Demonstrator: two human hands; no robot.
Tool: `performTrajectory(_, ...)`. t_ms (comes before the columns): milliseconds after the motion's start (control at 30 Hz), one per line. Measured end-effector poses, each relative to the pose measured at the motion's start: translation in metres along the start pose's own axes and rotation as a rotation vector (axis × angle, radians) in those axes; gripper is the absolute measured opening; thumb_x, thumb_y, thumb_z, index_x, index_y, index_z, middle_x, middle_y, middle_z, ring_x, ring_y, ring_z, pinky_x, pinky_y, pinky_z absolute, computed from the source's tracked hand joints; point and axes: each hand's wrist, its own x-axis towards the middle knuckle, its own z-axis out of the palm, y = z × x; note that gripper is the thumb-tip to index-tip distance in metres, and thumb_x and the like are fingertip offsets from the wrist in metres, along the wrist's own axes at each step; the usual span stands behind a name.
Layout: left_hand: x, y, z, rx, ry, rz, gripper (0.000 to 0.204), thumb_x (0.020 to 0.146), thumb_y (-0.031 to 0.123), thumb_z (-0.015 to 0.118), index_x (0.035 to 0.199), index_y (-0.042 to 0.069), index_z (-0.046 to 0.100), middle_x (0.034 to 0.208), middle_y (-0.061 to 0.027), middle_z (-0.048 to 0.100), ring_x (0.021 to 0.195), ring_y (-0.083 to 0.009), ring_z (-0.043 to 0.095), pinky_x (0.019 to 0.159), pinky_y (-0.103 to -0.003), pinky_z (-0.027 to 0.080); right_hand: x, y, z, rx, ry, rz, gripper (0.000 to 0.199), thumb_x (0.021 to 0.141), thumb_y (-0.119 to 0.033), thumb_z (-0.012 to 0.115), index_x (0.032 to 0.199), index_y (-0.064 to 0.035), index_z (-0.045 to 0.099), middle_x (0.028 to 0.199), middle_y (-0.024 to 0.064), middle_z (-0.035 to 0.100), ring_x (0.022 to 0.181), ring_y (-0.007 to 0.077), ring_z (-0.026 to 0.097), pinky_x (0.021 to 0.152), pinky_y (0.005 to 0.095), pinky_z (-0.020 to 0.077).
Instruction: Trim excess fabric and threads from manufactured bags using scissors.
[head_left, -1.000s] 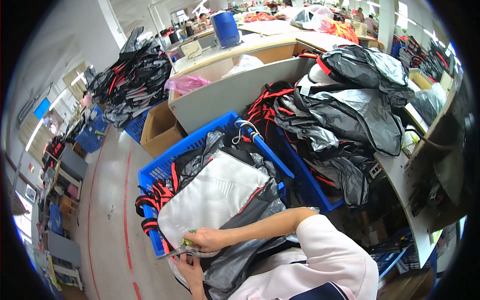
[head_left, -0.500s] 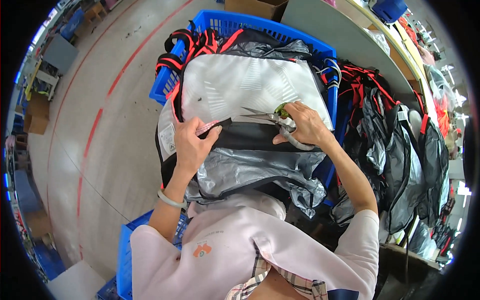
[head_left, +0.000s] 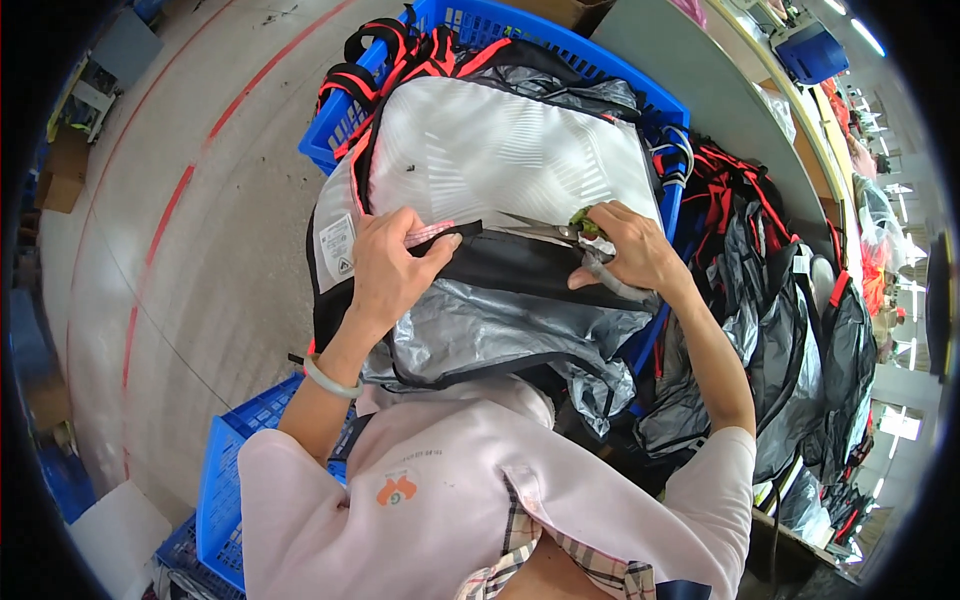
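Note:
A bag (head_left: 500,150) with a whitish patterned panel, black trim and silver lining lies in front of me. My left hand (head_left: 392,262) is closed, pinching the edge of the bag's black fabric strip (head_left: 525,262) between thumb and fingers. Pink checked material (head_left: 428,233) shows at its index finger. In my right hand (head_left: 635,250) is a pair of scissors (head_left: 557,230), its handles wrapped in green and grey. Their blades point left, along the strip's upper edge near the left fingertips. Whether fabric lies between the blades I cannot tell.
Under the bag stands a blue plastic basket (head_left: 318,140) holding more black, red and silver bags. Similar bags (head_left: 790,340) are heaped at the right beside a grey panel (head_left: 690,90). Another blue basket (head_left: 225,480) is at lower left. Red lines (head_left: 170,215) mark the floor.
The whole view has shifted a little. Both hands keep their holds on the strip and the scissors, and sit slightly farther right in the picture, along with the strip.

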Motion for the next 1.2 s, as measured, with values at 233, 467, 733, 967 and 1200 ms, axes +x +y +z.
performTrajectory(233,-0.002,0.001,0.002,-0.004,0.006,0.003,0.041,0.066,0.022,0.079,0.059,0.006,0.042,0.055,-0.0066,0.046,0.054,-0.0267,0.046,0.066,-0.035,0.038,0.008,-0.009,0.019,0.068,0.051,-0.108,0.071,0.056,-0.056,0.08,0.091,0.0016,0.057,0.08,0.0133,0.058,0.08,0.0332,0.058,0.07,0.0408,0.0473)
performTrajectory(467,-0.003,-0.001,0.001,-0.058,0.021,0.007,0.04,0.065,0.02,0.08,0.06,0.006,0.043,0.056,-0.0076,0.047,0.055,-0.027,0.047,0.067,-0.036,0.039,0.019,-0.014,0.016,0.121,-0.125,-0.028,0.072,0.056,-0.056,0.08,0.094,0.0008,0.058,0.084,0.0143,0.061,0.084,0.0339,0.061,0.072,0.0406,0.0481)
performTrajectory(733,-0.003,-0.002,0.0,-0.072,0.001,-0.005,0.039,0.064,0.019,0.08,0.062,0.005,0.044,0.057,-0.0082,0.049,0.057,-0.028,0.048,0.067,-0.037,0.04,0.03,-0.014,0.017,0.188,-0.124,-0.121,0.067,0.058,-0.054,0.08,0.086,0.0013,0.056,0.076,0.0151,0.057,0.076,0.0373,0.057,0.068,0.0434,0.0449)
performTrajectory(967,-0.006,-0.005,-0.001,-0.09,-0.035,-0.046,0.037,0.065,0.019,0.081,0.062,0.004,0.048,0.062,-0.0081,0.053,0.061,-0.0278,0.05,0.068,-0.037,0.041,0.026,-0.009,0.017,0.125,-0.065,-0.095,0.065,0.059,-0.059,0.078,0.073,0.001,0.057,0.057,0.0115,0.055,0.058,0.0343,0.058,0.058,0.0433,0.0459)
performTrajectory(1200,-0.015,-0.009,0.003,-0.212,0.036,-0.122,0.058,0.064,0.021,0.085,0.109,0.003,0.052,0.065,-0.0053,0.052,0.067,-0.0245,0.052,0.07,-0.035,0.044,0.031,-0.012,0.023,0.18,0.04,-0.18,0.063,0.057,-0.051,0.082,0.083,0.0005,0.057,0.07,0.0125,0.055,0.068,0.0322,0.057,0.062,0.0399,0.0447)
